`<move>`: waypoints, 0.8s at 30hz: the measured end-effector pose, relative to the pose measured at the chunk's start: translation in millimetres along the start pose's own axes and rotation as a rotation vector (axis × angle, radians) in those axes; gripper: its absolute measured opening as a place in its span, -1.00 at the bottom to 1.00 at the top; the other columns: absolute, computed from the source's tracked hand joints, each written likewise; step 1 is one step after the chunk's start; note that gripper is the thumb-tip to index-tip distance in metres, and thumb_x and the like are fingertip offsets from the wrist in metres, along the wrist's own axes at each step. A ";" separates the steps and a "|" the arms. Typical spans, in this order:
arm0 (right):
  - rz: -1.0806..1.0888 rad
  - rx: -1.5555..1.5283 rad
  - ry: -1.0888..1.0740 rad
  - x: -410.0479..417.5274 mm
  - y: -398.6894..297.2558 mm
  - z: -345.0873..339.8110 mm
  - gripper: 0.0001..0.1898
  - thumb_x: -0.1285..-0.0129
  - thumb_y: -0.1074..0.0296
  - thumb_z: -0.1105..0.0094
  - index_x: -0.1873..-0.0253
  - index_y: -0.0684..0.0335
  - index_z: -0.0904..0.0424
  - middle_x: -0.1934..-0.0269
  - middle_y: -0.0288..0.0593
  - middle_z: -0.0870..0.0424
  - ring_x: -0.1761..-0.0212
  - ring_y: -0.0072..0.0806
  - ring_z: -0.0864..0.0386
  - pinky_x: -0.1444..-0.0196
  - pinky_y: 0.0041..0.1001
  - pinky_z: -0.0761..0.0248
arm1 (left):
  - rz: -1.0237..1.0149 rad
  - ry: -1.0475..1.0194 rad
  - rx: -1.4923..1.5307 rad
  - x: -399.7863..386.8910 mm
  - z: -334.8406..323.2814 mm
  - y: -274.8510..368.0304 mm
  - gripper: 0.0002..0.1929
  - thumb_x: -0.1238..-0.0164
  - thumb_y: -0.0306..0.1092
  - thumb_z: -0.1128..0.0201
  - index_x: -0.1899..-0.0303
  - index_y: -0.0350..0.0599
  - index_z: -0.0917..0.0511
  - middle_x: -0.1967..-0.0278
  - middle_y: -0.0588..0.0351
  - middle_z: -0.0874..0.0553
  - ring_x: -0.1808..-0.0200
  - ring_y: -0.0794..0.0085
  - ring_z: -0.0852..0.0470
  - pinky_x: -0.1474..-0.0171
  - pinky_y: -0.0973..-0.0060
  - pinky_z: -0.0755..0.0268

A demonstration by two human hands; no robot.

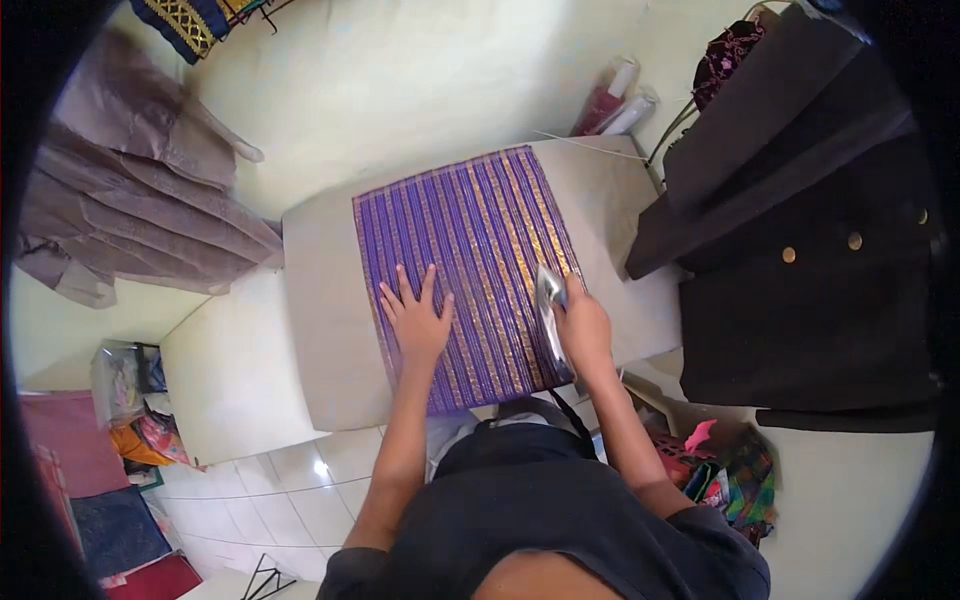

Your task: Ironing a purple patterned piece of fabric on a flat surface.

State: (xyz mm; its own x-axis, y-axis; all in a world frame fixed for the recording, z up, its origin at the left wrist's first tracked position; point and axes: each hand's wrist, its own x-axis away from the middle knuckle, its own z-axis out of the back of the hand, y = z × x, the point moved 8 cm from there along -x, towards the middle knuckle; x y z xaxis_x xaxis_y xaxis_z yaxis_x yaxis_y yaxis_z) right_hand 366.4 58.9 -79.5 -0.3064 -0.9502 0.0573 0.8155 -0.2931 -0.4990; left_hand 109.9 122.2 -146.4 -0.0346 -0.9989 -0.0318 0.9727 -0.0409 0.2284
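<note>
A purple cloth with gold stripes [465, 247] is spread over a beige padded ironing surface [330, 322], its near edge reaching the surface's front edge. My left hand [420, 322] lies flat on the left part of the cloth with its fingers apart, holding nothing. On the cloth's right side, a silver clothes iron [551, 322] rests with its tip pointing away from me. My right hand [585, 326] is closed around the iron's handle, which the fingers mostly hide.
Dark garments with gold buttons [810, 255] hang at the right, over the table's end. A mauve pleated garment [150, 195] hangs at the left. Plastic-wrapped rolls [619, 105] stand against the back wall. Patterned fabrics [739, 480] are heaped low at the right.
</note>
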 end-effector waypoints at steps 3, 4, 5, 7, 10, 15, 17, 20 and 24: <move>0.044 0.036 0.086 -40.5 -1.8 2.3 -0.65 -0.18 0.29 -0.25 0.00 0.24 -0.37 0.37 0.18 -0.64 0.28 0.14 -0.60 0.24 -0.01 -0.42 | 0.000 0.003 -0.005 0.0 3.7 1.1 -0.42 -0.40 0.13 -0.04 -0.42 0.41 -0.22 -0.51 -0.06 0.04 -0.48 -0.33 0.13 -0.48 -0.07 0.29; 0.043 0.036 0.102 -60.1 2.0 0.0 -0.64 -0.17 0.28 -0.25 0.00 0.23 -0.37 0.38 0.17 -0.64 0.28 0.15 -0.60 0.24 -0.01 -0.42 | -0.015 0.006 0.017 -1.7 1.2 1.3 -0.40 -0.39 0.13 -0.05 -0.43 0.39 -0.22 -0.52 -0.09 0.07 -0.48 -0.32 0.15 -0.46 -0.13 0.31; 0.042 0.035 0.114 -76.5 5.1 0.1 -0.64 -0.16 0.27 -0.26 0.00 0.23 -0.37 0.38 0.17 -0.64 0.28 0.16 -0.60 0.23 -0.01 -0.43 | -0.008 0.004 0.025 -2.6 -1.7 2.3 -0.40 -0.39 0.13 -0.05 -0.43 0.39 -0.22 -0.52 -0.09 0.07 -0.48 -0.32 0.15 -0.46 -0.13 0.31; 0.043 0.044 0.114 -93.1 3.2 6.1 -0.63 -0.16 0.26 -0.25 -0.01 0.22 -0.37 0.37 0.17 -0.65 0.28 0.17 -0.60 0.23 0.00 -0.43 | -0.048 0.096 0.034 1.4 5.8 8.4 -0.39 -0.38 0.14 -0.06 -0.43 0.37 -0.22 -0.51 -0.14 0.08 -0.48 -0.32 0.15 -0.42 -0.24 0.34; 0.015 0.049 0.098 -68.6 10.1 7.9 -0.64 -0.17 0.25 -0.24 -0.01 0.21 -0.37 0.36 0.18 -0.65 0.27 0.18 -0.60 0.22 0.02 -0.43 | -0.197 0.041 0.053 33.7 15.0 53.0 -0.38 -0.37 0.17 -0.05 -0.43 0.44 -0.19 -0.51 -0.16 0.09 -0.47 -0.36 0.15 -0.37 -0.36 0.33; 0.007 0.072 0.003 28.7 3.5 4.7 -0.69 -0.20 0.23 -0.21 0.07 0.23 -0.36 0.41 0.16 -0.64 0.31 0.12 -0.62 0.27 0.00 -0.45 | -0.370 -0.160 -0.006 80.8 -19.1 72.8 -0.36 -0.36 0.28 0.04 -0.45 0.52 -0.13 -0.51 -0.13 0.09 -0.47 -0.37 0.15 -0.32 -0.45 0.32; -0.003 0.059 -0.003 47.4 5.9 3.2 -0.69 -0.19 0.22 -0.22 0.08 0.22 -0.37 0.40 0.17 -0.64 0.31 0.12 -0.62 0.27 0.01 -0.45 | -0.388 -0.127 -0.025 81.0 -21.9 70.8 -0.34 -0.35 0.33 0.09 -0.45 0.54 -0.11 -0.51 -0.12 0.08 -0.48 -0.36 0.15 -0.30 -0.48 0.33; -0.024 0.061 0.049 33.5 5.3 5.0 -0.65 -0.17 0.20 -0.26 0.04 0.23 -0.41 0.37 0.19 -0.64 0.28 0.14 -0.61 0.23 -0.01 -0.45 | -0.428 -0.151 -0.001 80.0 -17.0 69.3 -0.35 -0.35 0.30 0.06 -0.45 0.55 -0.11 -0.52 -0.09 0.06 -0.47 -0.33 0.10 -0.31 -0.45 0.26; -0.055 0.083 0.146 -23.4 2.8 12.0 -0.61 -0.13 0.18 -0.31 0.05 0.28 -0.45 0.31 0.22 -0.65 0.21 0.15 -0.61 0.16 -0.04 -0.45 | -0.505 -0.104 0.042 83.3 -6.6 45.9 -0.37 -0.35 0.23 0.00 -0.43 0.48 -0.17 -0.50 0.01 -0.05 -0.49 -0.13 -0.01 -0.34 -0.35 0.17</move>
State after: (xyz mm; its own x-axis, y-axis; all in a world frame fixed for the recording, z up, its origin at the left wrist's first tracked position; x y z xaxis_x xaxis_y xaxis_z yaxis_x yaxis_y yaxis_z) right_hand 381.8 79.0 -71.9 -0.4150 -0.9086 -0.0470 0.8312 -0.3576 -0.4256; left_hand 153.2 37.3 -145.0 -0.5219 -0.8514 -0.0520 0.8191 -0.5173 0.2481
